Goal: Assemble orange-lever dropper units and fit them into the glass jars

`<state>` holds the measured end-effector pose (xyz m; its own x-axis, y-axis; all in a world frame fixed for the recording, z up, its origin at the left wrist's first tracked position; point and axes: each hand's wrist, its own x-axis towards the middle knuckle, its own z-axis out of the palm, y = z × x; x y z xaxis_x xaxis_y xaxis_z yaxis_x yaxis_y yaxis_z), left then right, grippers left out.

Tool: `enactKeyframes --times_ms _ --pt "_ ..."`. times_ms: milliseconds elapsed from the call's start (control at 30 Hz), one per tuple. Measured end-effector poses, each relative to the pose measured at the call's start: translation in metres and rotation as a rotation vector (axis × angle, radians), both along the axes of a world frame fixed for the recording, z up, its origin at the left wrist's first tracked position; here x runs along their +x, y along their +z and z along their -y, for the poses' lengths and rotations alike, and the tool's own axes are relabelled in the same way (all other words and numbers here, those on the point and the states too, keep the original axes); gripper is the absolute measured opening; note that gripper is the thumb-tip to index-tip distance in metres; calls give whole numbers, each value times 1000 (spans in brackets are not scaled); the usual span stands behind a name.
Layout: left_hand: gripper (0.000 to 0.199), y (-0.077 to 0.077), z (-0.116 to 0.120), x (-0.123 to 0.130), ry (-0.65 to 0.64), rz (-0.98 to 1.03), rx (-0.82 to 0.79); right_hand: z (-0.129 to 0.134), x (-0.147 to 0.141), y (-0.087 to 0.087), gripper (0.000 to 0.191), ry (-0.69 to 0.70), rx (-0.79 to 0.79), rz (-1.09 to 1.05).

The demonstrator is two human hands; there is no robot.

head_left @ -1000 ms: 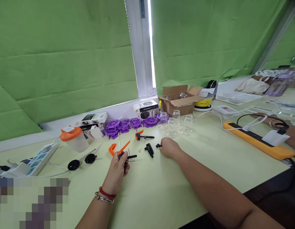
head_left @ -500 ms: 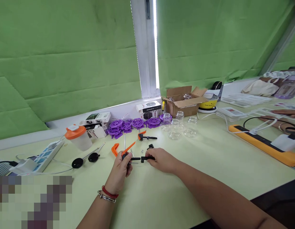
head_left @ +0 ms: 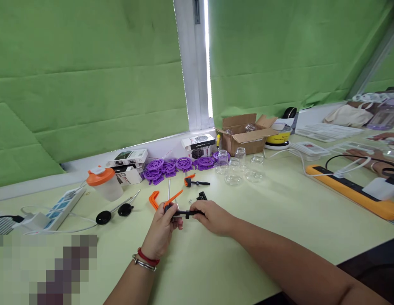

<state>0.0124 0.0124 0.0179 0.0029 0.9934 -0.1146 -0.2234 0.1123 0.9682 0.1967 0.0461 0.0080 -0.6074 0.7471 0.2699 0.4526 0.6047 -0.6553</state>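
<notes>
My left hand (head_left: pixel 165 220) is closed round a black and orange tool (head_left: pixel 174 198) with a thin metal rod rising from it. A black piece (head_left: pixel 188 214) is pinched in my right hand (head_left: pixel 212 215) and meets the tool's black shaft between the hands. Just beyond my right hand lies another black part (head_left: pixel 202 195), with tiny clear bits (head_left: pixel 190 202) beside it. An orange bent piece (head_left: pixel 154 199) rests left of the tool. Farther back is a second orange and black tool (head_left: pixel 197 183).
Purple wheel-shaped parts (head_left: pixel 184 164), clear jars (head_left: pixel 222 158) and a cardboard box (head_left: pixel 247 134) stand along the back. At left are an orange-lidded cup (head_left: pixel 104 182), black round-ended rods (head_left: pixel 103 217) and a power strip (head_left: pixel 65 207). Another person's hands (head_left: pixel 359 155) show at right.
My right hand has moved slightly left, and the black piece in it now meets the shaft of the tool in my left hand. The other person's hands at right have shifted.
</notes>
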Motion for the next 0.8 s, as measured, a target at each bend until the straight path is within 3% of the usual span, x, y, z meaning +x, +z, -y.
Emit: enactKeyframes --times_ms 800 --pt "31 2 4 3 -19 -11 -13 -2 -4 -15 16 -65 30 -106"
